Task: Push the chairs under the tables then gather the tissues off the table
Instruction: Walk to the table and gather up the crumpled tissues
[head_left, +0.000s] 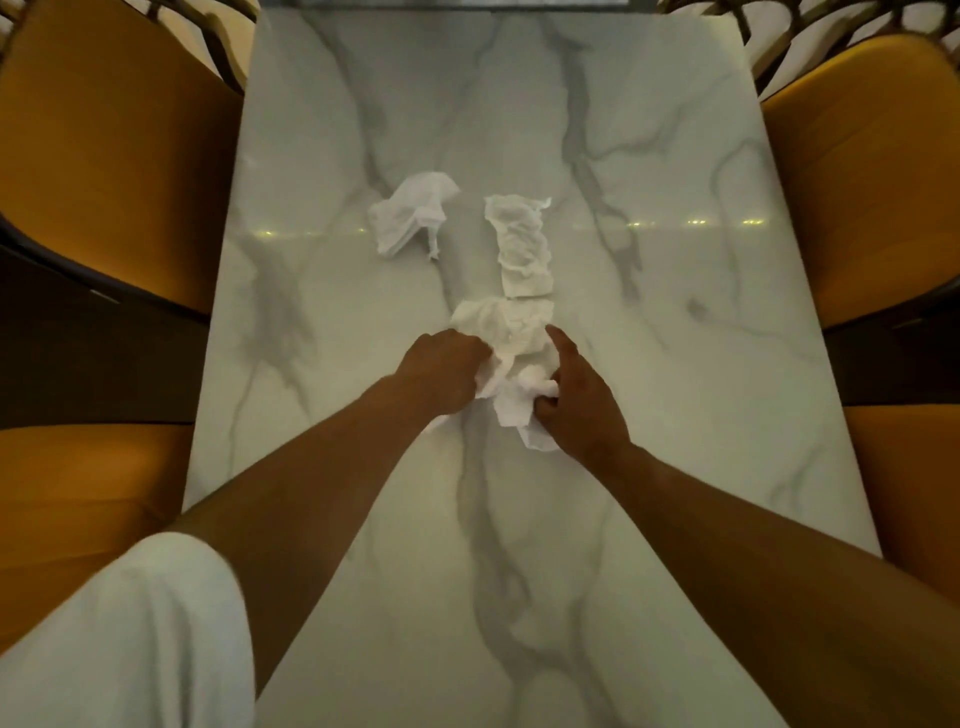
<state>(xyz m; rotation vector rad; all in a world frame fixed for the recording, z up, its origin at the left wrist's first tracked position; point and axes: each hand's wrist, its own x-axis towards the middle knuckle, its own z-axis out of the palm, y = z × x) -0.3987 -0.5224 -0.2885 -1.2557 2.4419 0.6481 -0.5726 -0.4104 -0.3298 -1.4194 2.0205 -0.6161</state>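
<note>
Marble, white with grey veins, makes up the surface (649, 364) that runs from 6 o'clock up to 12 o'clock, and both bare arms reach over it toward the middle. Crumpled white tissue (511, 358) lies bunched at the centre, between the two hands. At 9 o'clock of that bunch the left hand (441, 371) is curled into a loose fist, its fingers (475, 351) pressed together and closed on the bunch's left edge. At 3 o'clock of the bunch the right hand (579, 402) has its lower fingers clamped on a twisted end of the same tissue, while its forefinger (563, 343) sticks out straight toward 12 o'clock, resting along the paper's right edge. Just beyond the bunch, toward 12 o'clock and touching or nearly touching it, lies a long strip (522, 244) of wrinkled tissue, flat on the marble. A third wad (413, 213) sits toward 11 o'clock, apart from the strip and untouched by either hand. Orange chairs flank the surface: a left chair (104, 156) at 9 to 10 o'clock and a right chair (872, 182) at 2 to 3 o'clock, both drawn close against its edges. A white sleeve (145, 634) covers the upper left arm at 7 o'clock.
</note>
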